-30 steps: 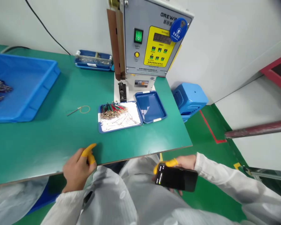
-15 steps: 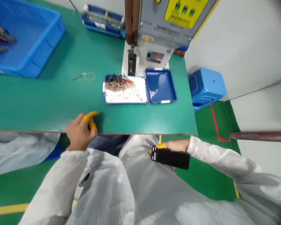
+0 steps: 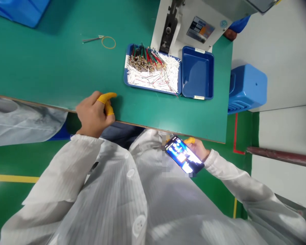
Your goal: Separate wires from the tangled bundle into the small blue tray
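Observation:
My right hand (image 3: pixel 198 148), with a yellow finger cot, grips a smartphone (image 3: pixel 185 154) over my lap, below the table's front edge. The phone's screen is lit. My left hand (image 3: pixel 95 112) rests at the table edge, yellow cots on two digits; its visible fingers are bent and apart, with nothing seen between them. Beyond it on the green table (image 3: pixel 66 75) lies a blue tray (image 3: pixel 153 89) of white pieces and red, green and black wires with metal ends. An empty blue tray (image 3: pixel 197 75) stands against that tray's right side.
A bench machine (image 3: pixel 183 30) stands behind the trays. A thin tool (image 3: pixel 91 39) and a yellow ring (image 3: pixel 108 42) lie left of them. At the upper left is a blue bin (image 3: pixel 22 10). Blue stools (image 3: pixel 250 85) stand on the floor to the right. Another person's sleeve (image 3: pixel 25 119) is at left.
The phone's dark screen has lit up, and the phone has tilted in my right hand. My view has shifted closer to the trays. My left hand stays at the table edge.

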Demonstrator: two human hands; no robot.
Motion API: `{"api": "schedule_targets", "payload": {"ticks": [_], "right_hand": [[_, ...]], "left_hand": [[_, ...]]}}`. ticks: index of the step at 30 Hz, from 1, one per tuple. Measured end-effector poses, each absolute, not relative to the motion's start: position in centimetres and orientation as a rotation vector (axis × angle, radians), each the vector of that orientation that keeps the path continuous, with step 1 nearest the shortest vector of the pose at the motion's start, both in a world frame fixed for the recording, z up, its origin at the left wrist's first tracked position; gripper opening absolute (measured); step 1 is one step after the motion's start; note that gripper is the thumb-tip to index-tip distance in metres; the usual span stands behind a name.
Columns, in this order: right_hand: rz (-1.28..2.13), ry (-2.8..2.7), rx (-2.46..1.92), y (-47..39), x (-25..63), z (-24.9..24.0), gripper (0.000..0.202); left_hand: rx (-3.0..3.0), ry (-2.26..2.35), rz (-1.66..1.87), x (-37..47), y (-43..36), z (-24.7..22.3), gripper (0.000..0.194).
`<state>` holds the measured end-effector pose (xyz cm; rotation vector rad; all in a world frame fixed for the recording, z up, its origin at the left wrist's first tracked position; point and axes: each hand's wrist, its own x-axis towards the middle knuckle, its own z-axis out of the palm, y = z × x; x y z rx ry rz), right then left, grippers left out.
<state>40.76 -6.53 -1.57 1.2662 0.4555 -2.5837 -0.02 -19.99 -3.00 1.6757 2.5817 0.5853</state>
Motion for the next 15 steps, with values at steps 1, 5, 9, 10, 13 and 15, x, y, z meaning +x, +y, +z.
{"api": "schedule_targets", "payload": {"ticks": [1, 5, 9, 10, 13, 15], "right_hand": [[-2.593, 0.461, 1.285, -6.68, 40.74, -1.65, 0.037], [-2.602, 0.474, 1.346, -6.95, 40.64, -1.77, 0.032], [-2.599, 0.479, 1.389, -6.92, 40.46, -1.47, 0.031], [-2.599, 0.479, 1.397, -6.92, 40.41, -1.36, 0.030], [-2.609, 0.480, 1.413, -7.00, 40.24, -1.04, 0.029], [-2.619, 0.481, 1.421, -7.11, 40.02, -0.82, 0.032]], "left_hand": [[1.671, 2.576, 0.595, 0.02, -20.00, -2.94, 0.053], [1.630, 2.541, 0.669, 0.17, -19.99, -2.84, 0.052], [1.637, 2.534, 0.719, 0.26, -19.90, -2.79, 0.045], [1.644, 2.547, 0.710, 0.27, -19.87, -2.76, 0.043], [1.641, 2.554, 0.690, 0.22, -19.81, -2.72, 0.040], [1.648, 2.545, 0.699, 0.16, -19.82, -2.77, 0.040]]}}
